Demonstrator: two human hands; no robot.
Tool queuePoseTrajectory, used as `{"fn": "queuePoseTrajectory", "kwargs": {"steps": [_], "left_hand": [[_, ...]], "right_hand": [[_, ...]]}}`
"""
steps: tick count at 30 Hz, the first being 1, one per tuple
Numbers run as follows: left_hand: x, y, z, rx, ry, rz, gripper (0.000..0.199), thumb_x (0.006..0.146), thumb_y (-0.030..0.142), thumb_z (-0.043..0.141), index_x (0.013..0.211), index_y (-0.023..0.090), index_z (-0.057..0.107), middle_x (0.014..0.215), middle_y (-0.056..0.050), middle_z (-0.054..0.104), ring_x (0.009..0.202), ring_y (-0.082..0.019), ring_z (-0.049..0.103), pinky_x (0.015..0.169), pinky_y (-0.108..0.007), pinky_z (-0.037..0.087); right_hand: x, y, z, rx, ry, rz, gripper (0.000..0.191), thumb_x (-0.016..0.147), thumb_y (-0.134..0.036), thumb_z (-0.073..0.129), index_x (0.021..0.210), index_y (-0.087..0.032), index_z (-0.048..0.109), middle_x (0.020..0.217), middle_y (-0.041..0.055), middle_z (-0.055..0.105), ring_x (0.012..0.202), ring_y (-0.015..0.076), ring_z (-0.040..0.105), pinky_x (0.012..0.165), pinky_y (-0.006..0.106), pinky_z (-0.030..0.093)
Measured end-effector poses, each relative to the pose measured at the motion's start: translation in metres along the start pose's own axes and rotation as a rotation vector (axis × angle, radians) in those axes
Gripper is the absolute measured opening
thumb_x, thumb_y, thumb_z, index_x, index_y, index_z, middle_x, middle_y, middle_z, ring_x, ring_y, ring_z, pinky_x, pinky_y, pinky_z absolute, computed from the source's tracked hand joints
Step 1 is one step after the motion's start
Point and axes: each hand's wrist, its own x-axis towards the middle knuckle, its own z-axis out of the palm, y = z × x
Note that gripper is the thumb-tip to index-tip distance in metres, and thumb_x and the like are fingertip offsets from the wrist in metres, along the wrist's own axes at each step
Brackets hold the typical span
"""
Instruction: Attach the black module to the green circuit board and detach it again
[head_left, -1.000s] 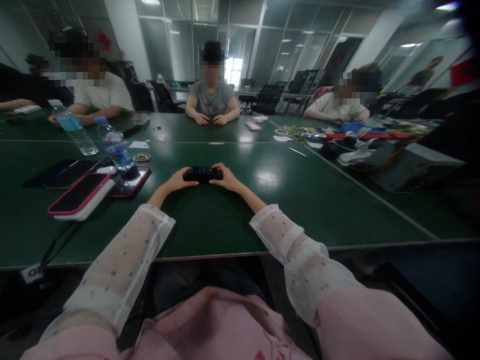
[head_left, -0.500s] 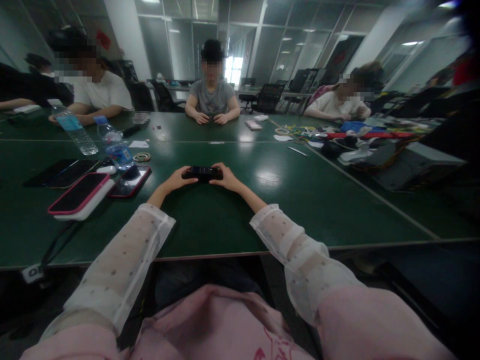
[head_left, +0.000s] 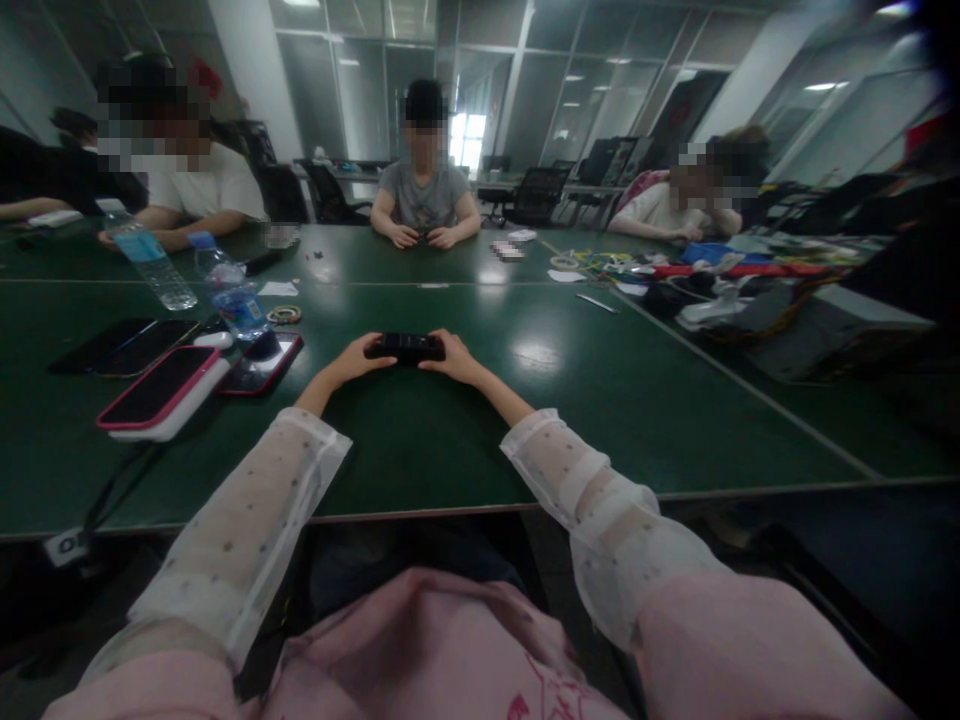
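Both my hands grip a small black device (head_left: 406, 347) with a dark, faintly lit face, just above or on the green table (head_left: 420, 440); I cannot tell which, nor its exact kind. Around its left end my left hand (head_left: 358, 359) is closed, thumb along the near edge. My right hand (head_left: 456, 358) closes on the right end in the same way, its thumb also at the near side. The far fingers of both hands are mostly hidden behind the device.
To the left lie a pink-rimmed phone (head_left: 159, 388) on a white block, another phone (head_left: 264, 362), a tape roll (head_left: 284, 315) and two water bottles (head_left: 232, 295) (head_left: 154, 262). A pen (head_left: 598, 303), cables (head_left: 600, 262) and a metal box (head_left: 840, 325) lie right. Several people sit around.
My right hand's fingers have shifted very slightly on the device. The person at the right has raised a hand toward the head.
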Motion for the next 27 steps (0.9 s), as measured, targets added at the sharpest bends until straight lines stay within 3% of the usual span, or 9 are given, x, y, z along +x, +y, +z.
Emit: {"fn": "queuePoseTrajectory", "kwargs": {"steps": [14,27], "left_hand": [[-0.005,0.012,-0.004,0.128,-0.035,0.007,0.066,0.067,0.052,0.081,0.120,0.017,0.062,0.121,-0.012,0.067,0.114,-0.033,0.062,0.103,-0.049,0.046],[-0.003,0.008,-0.003,0.148,-0.033,0.014,0.064,0.063,0.051,0.082,0.114,0.018,0.063,0.111,-0.009,0.069,0.106,-0.030,0.064,0.098,-0.048,0.047]], "right_hand": [[-0.002,-0.002,-0.001,-0.005,0.007,-0.065,0.058,0.074,-0.036,0.080,0.122,-0.027,0.048,0.117,0.0086,0.062,0.110,0.0307,0.056,0.091,0.049,0.046],[-0.002,-0.004,-0.001,-0.040,0.015,-0.054,0.058,0.074,-0.033,0.080,0.121,-0.029,0.047,0.110,0.0064,0.063,0.106,0.0308,0.058,0.090,0.049,0.046]]}}
